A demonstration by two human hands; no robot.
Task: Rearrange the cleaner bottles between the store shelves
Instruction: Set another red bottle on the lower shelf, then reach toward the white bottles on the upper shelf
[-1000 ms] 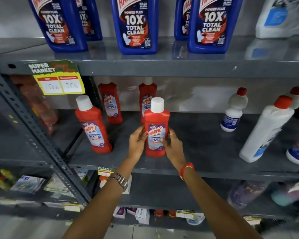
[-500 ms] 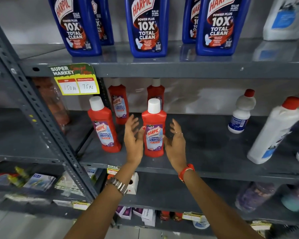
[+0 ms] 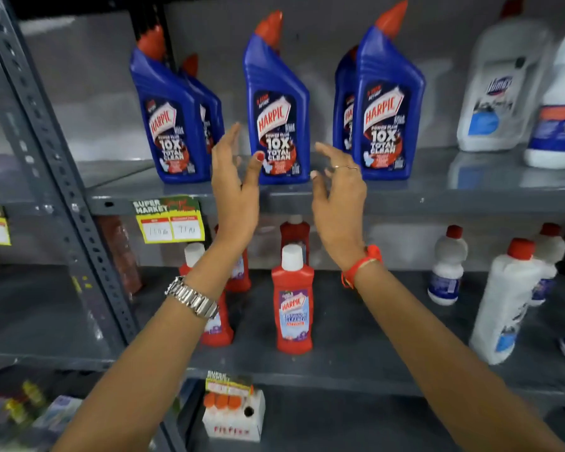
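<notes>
Several blue Harpic bottles with red spouts stand on the upper shelf (image 3: 437, 194). My left hand (image 3: 235, 184) and my right hand (image 3: 338, 187) are raised, open and empty, on either side of the middle blue bottle (image 3: 278, 112), just in front of it. My left thumb overlaps its label; I cannot tell if it touches. On the middle shelf (image 3: 356, 353) a red Harpic bottle with a white cap (image 3: 292, 308) stands upright between my forearms. More red bottles (image 3: 217, 331) stand behind my left wrist, partly hidden.
White bottles with red caps (image 3: 503, 301) stand at the right of the middle shelf, and large white jugs (image 3: 499, 89) at the right of the upper one. A slanted grey upright (image 3: 56, 177) bounds the bay on the left. A yellow price tag (image 3: 170, 220) hangs from the upper shelf edge.
My hands let go of the red bottle, which stays upright on the middle shelf, and rose to the blue bottles on the shelf above. The camera tilted upward.
</notes>
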